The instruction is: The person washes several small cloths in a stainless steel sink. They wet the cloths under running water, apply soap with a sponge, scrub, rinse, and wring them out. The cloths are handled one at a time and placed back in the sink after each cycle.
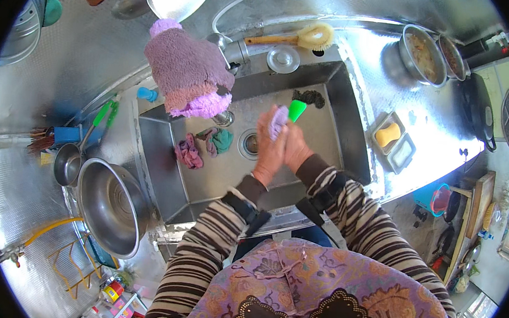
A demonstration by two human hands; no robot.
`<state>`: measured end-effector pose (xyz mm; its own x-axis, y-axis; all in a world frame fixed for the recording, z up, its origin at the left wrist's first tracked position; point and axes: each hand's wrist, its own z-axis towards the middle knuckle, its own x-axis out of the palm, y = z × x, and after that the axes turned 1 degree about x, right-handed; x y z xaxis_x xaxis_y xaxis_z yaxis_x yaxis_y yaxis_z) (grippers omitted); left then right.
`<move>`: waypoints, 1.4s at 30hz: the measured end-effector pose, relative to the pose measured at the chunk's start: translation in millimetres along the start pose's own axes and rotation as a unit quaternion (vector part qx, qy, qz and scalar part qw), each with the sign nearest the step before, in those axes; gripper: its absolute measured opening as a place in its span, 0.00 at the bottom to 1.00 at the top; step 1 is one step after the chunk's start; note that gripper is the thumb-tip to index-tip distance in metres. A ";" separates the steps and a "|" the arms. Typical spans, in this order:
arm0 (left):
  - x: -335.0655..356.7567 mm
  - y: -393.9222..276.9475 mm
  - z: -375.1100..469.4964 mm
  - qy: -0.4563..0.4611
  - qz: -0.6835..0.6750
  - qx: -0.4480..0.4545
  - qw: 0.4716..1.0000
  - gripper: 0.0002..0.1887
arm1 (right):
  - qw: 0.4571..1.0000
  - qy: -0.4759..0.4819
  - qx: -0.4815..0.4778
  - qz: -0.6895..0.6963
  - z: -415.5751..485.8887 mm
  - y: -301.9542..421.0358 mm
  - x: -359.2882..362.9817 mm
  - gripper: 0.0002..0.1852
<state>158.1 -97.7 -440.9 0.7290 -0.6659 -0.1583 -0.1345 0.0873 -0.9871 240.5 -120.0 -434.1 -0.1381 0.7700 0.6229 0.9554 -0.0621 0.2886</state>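
Note:
Over the steel sink (203,177), my left hand (269,153) and my right hand (296,149) meet around a light purple cloth (278,122). A bright green handle or blade (297,110) sticks out beyond the fingers; the rest of that tool is hidden by the hands and cloth. Left of the drain (250,144), a crumpled pink cloth (189,151) and a green and pink cloth (218,141) lie on the sink floor. A dark scouring pad (309,98) rests near the back wall of the sink. Pink and purple towels (188,64) hang over the faucet, hiding much of it.
A wooden-handled brush (315,37) and a clear lid (283,59) lie on the back ledge. On the right counter are a soap dish (402,155) with yellow soap (388,134) and a metal bowl of food (424,58). A large steel basin (109,208) stands left.

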 end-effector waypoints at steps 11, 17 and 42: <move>-57.8 0.4 32.5 0.051 -0.624 -0.175 0.759 0.25 | 0.998 0.030 -0.054 -0.022 -37.8 9.0 -18.2 0.10; -25.2 2.2 14.3 -0.107 -0.305 -0.182 0.929 0.14 | 0.970 0.048 -0.075 -0.227 -52.9 -26.3 -2.4 0.23; -63.7 20.3 8.8 0.019 -0.400 -0.349 0.847 0.11 | 0.487 -0.587 -0.237 -0.601 -172.7 173.8 -201.0 0.31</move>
<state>114.9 -47.0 -451.0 0.7539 -0.3287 0.5688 0.0192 -0.8544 -0.5193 389.2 -395.2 -383.7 -0.0131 0.2466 -0.9690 0.1612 0.9570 0.2414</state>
